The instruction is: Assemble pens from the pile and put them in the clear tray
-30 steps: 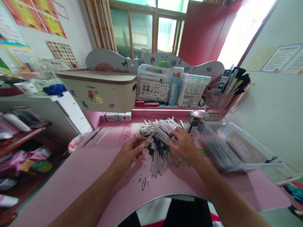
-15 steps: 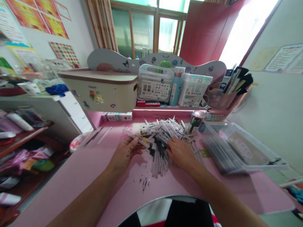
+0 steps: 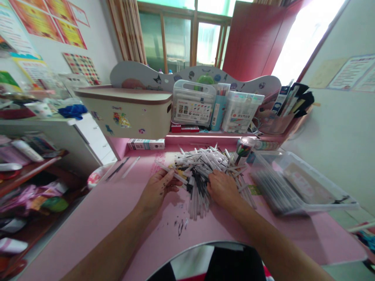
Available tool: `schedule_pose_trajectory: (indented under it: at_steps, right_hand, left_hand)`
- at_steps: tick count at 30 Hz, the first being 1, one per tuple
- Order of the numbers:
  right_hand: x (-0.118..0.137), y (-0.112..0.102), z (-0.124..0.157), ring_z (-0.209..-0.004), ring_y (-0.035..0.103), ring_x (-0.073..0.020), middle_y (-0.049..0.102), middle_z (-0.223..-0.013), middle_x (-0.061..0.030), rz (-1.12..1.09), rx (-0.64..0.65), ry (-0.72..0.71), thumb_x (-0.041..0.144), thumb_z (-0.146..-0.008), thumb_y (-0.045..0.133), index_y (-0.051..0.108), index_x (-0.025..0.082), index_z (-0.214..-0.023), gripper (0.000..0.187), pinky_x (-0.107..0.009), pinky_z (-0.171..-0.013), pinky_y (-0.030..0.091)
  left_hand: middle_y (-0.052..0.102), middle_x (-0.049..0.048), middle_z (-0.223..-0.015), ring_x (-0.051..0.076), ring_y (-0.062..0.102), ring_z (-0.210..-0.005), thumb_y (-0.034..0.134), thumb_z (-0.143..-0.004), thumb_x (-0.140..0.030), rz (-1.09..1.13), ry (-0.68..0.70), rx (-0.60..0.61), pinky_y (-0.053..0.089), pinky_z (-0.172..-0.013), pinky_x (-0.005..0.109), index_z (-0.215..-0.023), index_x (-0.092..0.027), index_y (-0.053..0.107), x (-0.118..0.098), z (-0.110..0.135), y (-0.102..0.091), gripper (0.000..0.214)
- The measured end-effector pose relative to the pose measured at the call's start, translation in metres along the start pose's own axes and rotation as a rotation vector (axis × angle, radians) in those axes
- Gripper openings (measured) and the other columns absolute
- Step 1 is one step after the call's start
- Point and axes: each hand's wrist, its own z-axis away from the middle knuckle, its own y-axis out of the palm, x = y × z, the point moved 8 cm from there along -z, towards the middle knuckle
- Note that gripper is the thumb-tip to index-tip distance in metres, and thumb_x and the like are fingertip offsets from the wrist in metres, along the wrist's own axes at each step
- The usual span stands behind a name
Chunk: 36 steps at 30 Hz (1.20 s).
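Observation:
A heap of slim whitish and black pens point(image 3: 202, 158) lies on the pink desk point(image 3: 117, 218), the nearer ones fanned toward me. At its left edge my left hand point(image 3: 158, 187) pinches a slim pen with a whitish barrel point(image 3: 182, 179) between thumb and fingers; its black end points at the heap. Dark smudges mark that hand. My right hand point(image 3: 224, 189) rests against the heap's right front with curled fingers, and what lies between its fingertips is hidden. Black ink stains point(image 3: 181, 226) spot the desk in front of the heap.
A clear plastic bin point(image 3: 325, 195) holding many pens stands at the right. Behind the heap is a jar of pens point(image 3: 244, 148). Two separate pens point(image 3: 130, 167) lie at the left. A lidded beige box point(image 3: 131, 117) and marker cases point(image 3: 193, 105) sit on the shelf.
The view has shifted slightly. Both hands stay in nearly the same place, the left still on the whitish pen, the right still against the heap.

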Motion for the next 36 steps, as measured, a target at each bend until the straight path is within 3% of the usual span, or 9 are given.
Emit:
schedule_pose_trajectory:
  at_steps: [3, 5, 8, 11, 13, 15, 24, 36]
  right_hand:
    - [-0.001, -0.016, 0.001, -0.085, 0.062, -0.0218, 0.066, -0.09, -0.0096, -0.266, -0.115, -0.059, 0.018, -0.086, 0.052, 0.065, 0.016, -0.081, 0.014, -0.032, -0.077, 0.047]
    - [-0.002, -0.022, 0.002, -0.076, 0.058, -0.0168, 0.062, -0.082, -0.0047, -0.558, -0.121, -0.123, 0.018, -0.082, 0.054, 0.059, 0.018, -0.075, 0.009, -0.028, -0.07, 0.046]
    - [0.004, -0.013, 0.006, -0.061, 0.051, -0.0114, 0.055, -0.07, 0.0016, -0.975, 0.067, -0.197, 0.02, -0.078, 0.053, 0.053, 0.02, -0.073, 0.005, -0.022, -0.055, 0.04]
    - [0.015, 0.01, 0.012, -0.049, 0.046, -0.0086, 0.051, -0.059, 0.0058, -1.176, 0.347, -0.187, 0.021, -0.073, 0.055, 0.051, 0.021, -0.073, 0.003, -0.019, -0.047, 0.036]
    - [0.021, 0.021, 0.016, -0.045, 0.046, -0.0081, 0.054, -0.057, 0.0061, -1.208, 0.46, -0.174, 0.02, -0.07, 0.055, 0.051, 0.021, -0.072, 0.004, -0.019, -0.044, 0.037]
    - [0.025, 0.025, 0.016, -0.045, 0.048, -0.0079, 0.056, -0.057, 0.0056, -1.201, 0.493, -0.178, 0.019, -0.068, 0.055, 0.05, 0.021, -0.07, 0.005, -0.018, -0.043, 0.037]
    - [0.029, 0.03, 0.015, -0.045, 0.048, -0.0074, 0.056, -0.055, 0.0066, -1.196, 0.505, -0.173, 0.017, -0.066, 0.054, 0.052, 0.02, -0.069, 0.005, -0.017, -0.042, 0.037]
    - [0.028, 0.032, 0.015, -0.039, 0.042, -0.0057, 0.053, -0.052, 0.0082, -1.31, 0.533, -0.154, 0.023, -0.067, 0.057, 0.051, 0.02, -0.069, 0.007, -0.016, -0.039, 0.035]
  left_hand:
    - [0.077, 0.008, -0.083, 0.016, 0.072, -0.065, 0.078, -0.078, -0.031, 0.073, -0.027, -0.034, 0.056, -0.054, 0.022, -0.091, -0.014, 0.067, -0.001, 0.001, 0.0, 0.024]
    - [0.076, 0.0063, -0.077, 0.017, 0.073, -0.064, 0.072, -0.084, -0.026, 0.145, -0.069, -0.087, 0.058, -0.054, 0.023, -0.088, -0.015, 0.064, 0.0, 0.002, -0.003, 0.014]
    - [0.074, 0.0053, -0.072, 0.017, 0.074, -0.063, 0.061, -0.091, -0.021, 0.229, -0.138, -0.16, 0.057, -0.053, 0.022, -0.084, -0.015, 0.062, 0.003, 0.003, -0.007, 0.01]
    - [0.073, 0.0051, -0.071, 0.016, 0.074, -0.063, 0.059, -0.092, -0.021, 0.254, -0.165, -0.191, 0.056, -0.051, 0.02, -0.081, -0.015, 0.062, 0.004, 0.002, -0.009, 0.013]
    - [0.073, 0.0048, -0.07, 0.016, 0.074, -0.062, 0.061, -0.092, -0.021, 0.247, -0.164, -0.192, 0.056, -0.05, 0.02, -0.081, -0.015, 0.062, 0.004, 0.002, -0.009, 0.013]
    - [0.073, 0.0045, -0.069, 0.016, 0.074, -0.06, 0.062, -0.091, -0.023, 0.231, -0.151, -0.182, 0.056, -0.049, 0.02, -0.082, -0.015, 0.062, 0.003, 0.002, -0.008, 0.012]
    - [0.076, 0.0076, -0.078, 0.016, 0.073, -0.061, 0.07, -0.087, -0.03, 0.115, -0.098, -0.049, 0.056, -0.051, 0.021, -0.091, -0.016, 0.06, 0.004, 0.002, 0.001, 0.017]
    - [0.075, 0.0063, -0.073, 0.014, 0.07, -0.056, 0.065, -0.09, -0.024, 0.164, -0.121, -0.081, 0.052, -0.046, 0.019, -0.09, -0.015, 0.061, 0.001, 0.004, 0.002, 0.01]
